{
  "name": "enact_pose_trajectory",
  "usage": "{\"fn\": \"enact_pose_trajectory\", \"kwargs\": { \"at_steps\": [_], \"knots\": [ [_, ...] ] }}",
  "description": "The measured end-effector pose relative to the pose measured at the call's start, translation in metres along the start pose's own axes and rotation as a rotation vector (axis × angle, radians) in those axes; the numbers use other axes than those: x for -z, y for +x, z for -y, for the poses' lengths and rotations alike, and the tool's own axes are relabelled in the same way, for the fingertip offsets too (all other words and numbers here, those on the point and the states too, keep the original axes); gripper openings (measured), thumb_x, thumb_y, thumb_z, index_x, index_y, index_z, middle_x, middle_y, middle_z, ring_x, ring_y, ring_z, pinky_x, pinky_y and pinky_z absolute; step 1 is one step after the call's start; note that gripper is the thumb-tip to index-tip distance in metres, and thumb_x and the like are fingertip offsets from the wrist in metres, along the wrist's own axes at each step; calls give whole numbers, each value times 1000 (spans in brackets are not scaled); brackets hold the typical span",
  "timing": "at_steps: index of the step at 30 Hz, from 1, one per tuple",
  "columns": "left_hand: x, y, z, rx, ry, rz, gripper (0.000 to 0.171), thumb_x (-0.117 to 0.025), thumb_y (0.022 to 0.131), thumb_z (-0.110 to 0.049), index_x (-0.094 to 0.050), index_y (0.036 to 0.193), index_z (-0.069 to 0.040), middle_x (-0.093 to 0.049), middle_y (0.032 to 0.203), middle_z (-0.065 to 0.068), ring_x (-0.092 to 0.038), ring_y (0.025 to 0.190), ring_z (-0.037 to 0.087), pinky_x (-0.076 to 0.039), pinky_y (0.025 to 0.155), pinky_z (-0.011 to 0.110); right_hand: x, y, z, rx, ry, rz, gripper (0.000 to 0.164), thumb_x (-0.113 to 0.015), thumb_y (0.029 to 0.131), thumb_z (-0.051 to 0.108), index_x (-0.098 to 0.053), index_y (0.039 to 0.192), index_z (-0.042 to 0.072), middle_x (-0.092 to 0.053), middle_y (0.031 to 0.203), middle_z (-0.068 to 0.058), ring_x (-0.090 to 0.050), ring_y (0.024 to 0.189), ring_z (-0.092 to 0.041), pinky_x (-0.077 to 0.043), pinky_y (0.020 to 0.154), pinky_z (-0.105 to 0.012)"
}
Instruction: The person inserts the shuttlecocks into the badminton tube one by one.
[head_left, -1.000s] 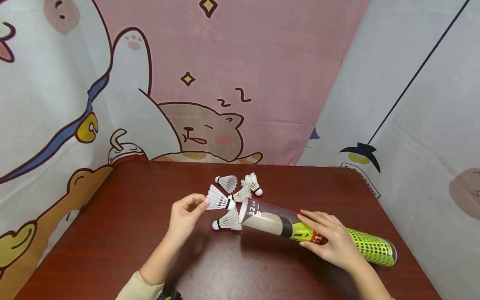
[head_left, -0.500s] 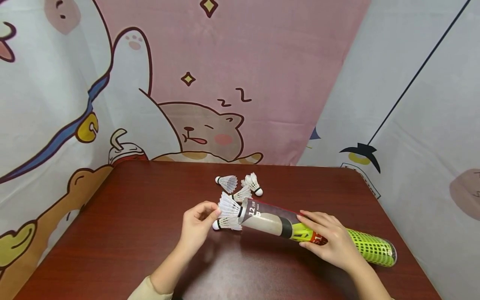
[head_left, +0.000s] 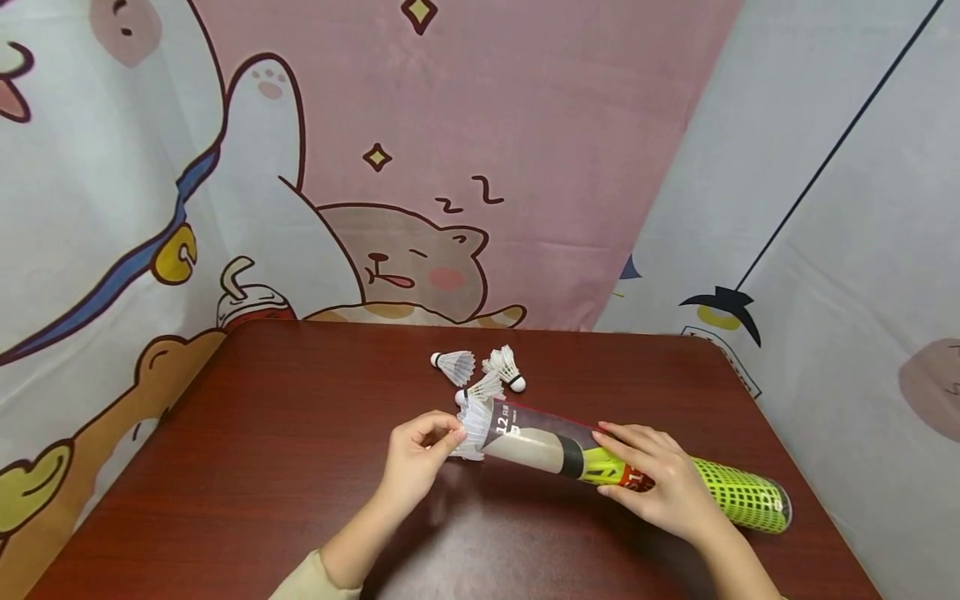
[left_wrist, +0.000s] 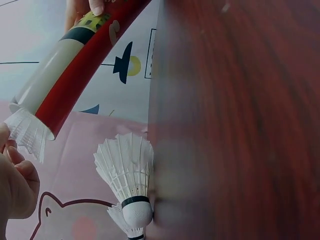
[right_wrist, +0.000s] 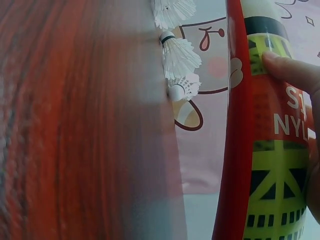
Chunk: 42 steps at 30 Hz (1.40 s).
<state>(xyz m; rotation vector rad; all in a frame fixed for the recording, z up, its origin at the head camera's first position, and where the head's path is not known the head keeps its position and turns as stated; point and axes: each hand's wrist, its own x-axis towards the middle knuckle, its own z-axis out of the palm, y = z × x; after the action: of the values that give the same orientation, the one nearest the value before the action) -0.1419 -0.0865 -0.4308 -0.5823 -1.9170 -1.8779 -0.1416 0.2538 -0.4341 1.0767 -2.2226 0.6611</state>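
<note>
My left hand (head_left: 420, 458) pinches the feathered skirt of a white shuttlecock (head_left: 474, 423) between thumb and fingertips. The shuttlecock's cork end is hidden inside the open mouth of a shuttlecock tube (head_left: 536, 448); its skirt still sticks out, as the left wrist view shows too. My right hand (head_left: 663, 483) grips the tube around its middle, thumb on the near side. The tube, printed grey, red and yellow-green, lies tilted with its mouth to the left. Under the pinched shuttlecock, another shuttlecock (head_left: 471, 454) is mostly covered.
Behind the tube's mouth lie three more shuttlecocks: one at the left (head_left: 453, 365), one at the right (head_left: 506, 369) and one nearer (head_left: 482, 389), close to the tube. A dark red-brown table (head_left: 247, 433) carries everything. Cartoon-printed cloth (head_left: 525, 167) hangs behind and at the sides.
My left hand has moved right with the shuttlecock, whose cork end has gone from in front of the tube's mouth to inside it. The right hand and tube have hardly moved.
</note>
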Motion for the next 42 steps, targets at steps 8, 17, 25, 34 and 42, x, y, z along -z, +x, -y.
{"fn": "enact_pose_trajectory", "kwargs": {
  "at_steps": [8,17,25,34,42],
  "knots": [
    [-8,4,-13,-3,-17,34,10,-68,75,18,-64,80,9,-65,75,15,-54,67,3,-45,55,21,0,0,2,4,18,8,60,-70,82,52,-63,127,12,-59,129,-4,-55,109,-23,-28,100,-23],
    [-14,5,-17,101,-57,64,5,-70,78,13,-66,82,12,-68,78,13,-57,70,3,-48,59,20,-1,0,1,5,16,8,60,-68,84,53,-63,127,12,-61,126,-7,-55,109,-24,-28,101,-24],
    [-16,7,-14,134,-50,104,6,-67,76,17,-66,81,14,-68,81,18,-58,76,3,-50,64,22,-2,0,3,12,13,16,60,-71,82,51,-63,127,13,-61,125,-9,-55,108,-24,-28,100,-24],
    [-24,8,14,147,-79,152,11,-65,73,20,-69,80,13,-68,84,21,-59,76,7,-49,64,26,-2,0,3,13,14,13,59,-65,85,54,-64,126,13,-62,124,-9,-55,108,-24,-28,100,-24],
    [-14,10,20,125,-101,217,8,-65,78,15,-69,85,13,-68,89,19,-61,80,12,-51,67,25,-1,-1,1,3,21,18,61,-72,81,50,-63,127,13,-61,126,-8,-55,109,-24,-28,100,-24]
  ]
}}
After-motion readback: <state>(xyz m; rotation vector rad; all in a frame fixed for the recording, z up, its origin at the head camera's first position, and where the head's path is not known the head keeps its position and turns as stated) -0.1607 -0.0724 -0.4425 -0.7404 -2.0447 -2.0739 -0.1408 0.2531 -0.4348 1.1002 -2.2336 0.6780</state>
